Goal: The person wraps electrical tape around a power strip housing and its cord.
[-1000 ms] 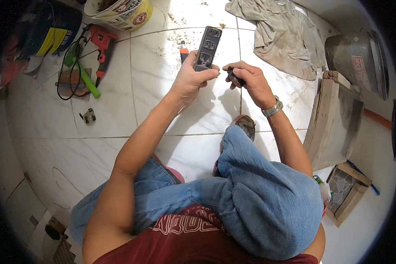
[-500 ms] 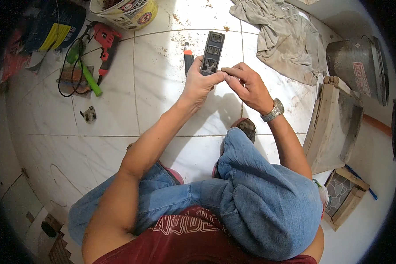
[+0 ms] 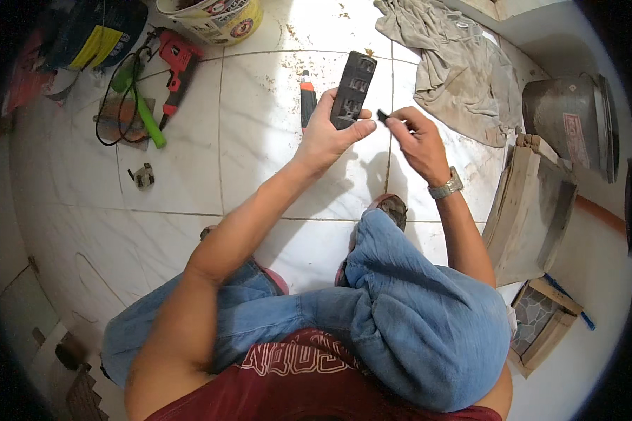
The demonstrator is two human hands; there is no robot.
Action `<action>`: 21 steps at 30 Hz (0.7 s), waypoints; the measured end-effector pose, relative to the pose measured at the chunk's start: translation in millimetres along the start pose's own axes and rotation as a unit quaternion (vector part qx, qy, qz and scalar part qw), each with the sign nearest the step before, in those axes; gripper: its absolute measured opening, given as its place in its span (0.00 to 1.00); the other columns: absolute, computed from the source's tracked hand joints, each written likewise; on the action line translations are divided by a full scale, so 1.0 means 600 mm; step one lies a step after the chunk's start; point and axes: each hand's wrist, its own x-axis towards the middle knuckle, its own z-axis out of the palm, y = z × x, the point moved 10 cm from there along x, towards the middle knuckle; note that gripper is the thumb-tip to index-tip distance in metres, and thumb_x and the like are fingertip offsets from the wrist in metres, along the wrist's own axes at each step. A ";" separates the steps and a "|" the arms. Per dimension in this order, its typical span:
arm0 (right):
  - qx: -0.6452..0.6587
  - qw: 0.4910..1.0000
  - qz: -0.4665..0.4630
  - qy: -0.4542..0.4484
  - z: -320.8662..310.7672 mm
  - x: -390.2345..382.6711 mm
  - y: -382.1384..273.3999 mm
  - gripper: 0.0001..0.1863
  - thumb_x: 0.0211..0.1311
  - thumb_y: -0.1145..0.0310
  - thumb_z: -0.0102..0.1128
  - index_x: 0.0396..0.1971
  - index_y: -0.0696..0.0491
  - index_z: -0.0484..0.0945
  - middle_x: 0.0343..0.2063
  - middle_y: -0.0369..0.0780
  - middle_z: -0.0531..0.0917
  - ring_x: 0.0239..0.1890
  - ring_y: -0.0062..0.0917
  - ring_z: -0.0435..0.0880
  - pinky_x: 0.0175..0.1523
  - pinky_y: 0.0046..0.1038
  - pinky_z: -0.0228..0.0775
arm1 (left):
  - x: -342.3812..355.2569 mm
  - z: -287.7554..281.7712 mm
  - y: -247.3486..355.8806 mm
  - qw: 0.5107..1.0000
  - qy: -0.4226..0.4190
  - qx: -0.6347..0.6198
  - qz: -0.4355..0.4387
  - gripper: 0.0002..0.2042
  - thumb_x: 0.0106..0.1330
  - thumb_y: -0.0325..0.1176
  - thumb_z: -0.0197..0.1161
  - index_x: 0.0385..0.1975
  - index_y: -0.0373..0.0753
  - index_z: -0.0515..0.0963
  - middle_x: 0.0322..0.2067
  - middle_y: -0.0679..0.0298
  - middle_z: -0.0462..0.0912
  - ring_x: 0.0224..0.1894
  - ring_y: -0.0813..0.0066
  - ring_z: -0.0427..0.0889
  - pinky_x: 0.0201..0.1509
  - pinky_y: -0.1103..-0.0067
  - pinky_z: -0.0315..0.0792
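Note:
My left hand [image 3: 324,139] is closed around the lower end of a long black outlet strip [image 3: 355,85], held up above the tiled floor with its row of sockets showing. Just right of that strip, and apart from it, my right hand [image 3: 421,146] pinches a small black piece [image 3: 382,116] between thumb and fingers. What kind of piece it is cannot be made out. On the floor beside my left hand lies a black and orange hand tool [image 3: 307,102], partly hidden behind the fingers.
A red power drill [image 3: 180,64] and a green-handled tool [image 3: 147,125] lie at left, near a small pale fitting [image 3: 142,177]. Buckets [image 3: 235,24] stand at the back. A crumpled grey cloth [image 3: 463,84] lies back right, with a wooden box frame [image 3: 523,203] nearer.
My right hand has drawn away from the outlet strip to the right, with the small black piece now visible in its fingers. The strip has tilted and shifted slightly right.

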 end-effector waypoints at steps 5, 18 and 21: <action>0.147 0.986 0.075 -0.032 -0.018 -0.010 0.003 0.12 0.72 0.63 0.62 0.40 0.58 0.84 0.28 0.33 0.82 0.29 0.15 0.78 0.36 0.22 0.76 | 0.001 -0.003 -0.016 0.959 -0.170 -0.204 -0.095 0.35 0.72 0.31 0.55 0.79 0.43 0.53 0.53 0.59 0.82 0.47 0.76 0.80 0.43 0.80 0.70; 0.257 0.955 0.093 -0.114 0.052 -0.006 -0.036 0.16 0.73 0.59 0.63 0.42 0.59 0.84 0.30 0.34 0.82 0.31 0.16 0.79 0.37 0.24 0.80 | -0.010 0.019 0.005 0.982 -0.186 0.031 -0.011 0.38 0.69 0.32 0.66 0.78 0.39 0.56 0.55 0.58 0.77 0.49 0.79 0.77 0.49 0.84 0.71; 0.258 0.954 0.106 -0.108 0.059 -0.001 -0.033 0.16 0.72 0.59 0.63 0.42 0.59 0.85 0.29 0.33 0.81 0.31 0.16 0.79 0.37 0.24 0.80 | -0.007 0.005 -0.001 0.983 -0.143 0.092 0.066 0.38 0.69 0.31 0.65 0.78 0.37 0.55 0.60 0.57 0.73 0.55 0.74 0.76 0.60 0.79 0.70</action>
